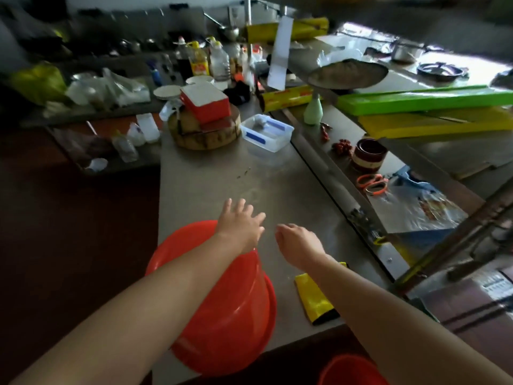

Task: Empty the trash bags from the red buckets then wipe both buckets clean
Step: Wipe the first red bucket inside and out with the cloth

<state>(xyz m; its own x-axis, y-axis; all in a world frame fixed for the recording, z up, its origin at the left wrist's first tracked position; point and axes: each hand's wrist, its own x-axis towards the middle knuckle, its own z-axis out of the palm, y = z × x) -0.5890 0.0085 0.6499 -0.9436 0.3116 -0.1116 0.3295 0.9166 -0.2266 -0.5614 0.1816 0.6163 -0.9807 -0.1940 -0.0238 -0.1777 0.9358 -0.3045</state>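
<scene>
1. Red bucket [227,307] is lying tipped over on the near end of a steel bench [211,184], partly hidden under the person's left forearm. Whether it is one bucket or two nested together is hard to tell.
2. A second red bucket [347,370] is showing only as a curved rim at the bottom edge of the view, below the near edge of the bench and apparently on the floor.
3. The left hand [241,226] is hovering over bare bench just beyond the tipped bucket, its fingers straight and spread, holding nothing.
4. The right hand [298,243] is hanging just beside the left, its back facing the camera. Its fingers are curling downward with the tips hidden, so I cannot tell whether they are pinching anything.
5. A yellow and black folded thing [313,298] is lying on the bench just beside the bucket, partly under the right forearm. Whether it is a cloth or a roll of bags is unclear.
6. No trash bag is showing in or around either bucket, so the emptying is looking done, at least for the bucket on the bench. No cloth is visible in either hand, so the wiping is likely yet to come.
7. A round chopping block [205,134], a clear plastic box [268,133] and bottles [198,59] are crowding the far end.
</scene>
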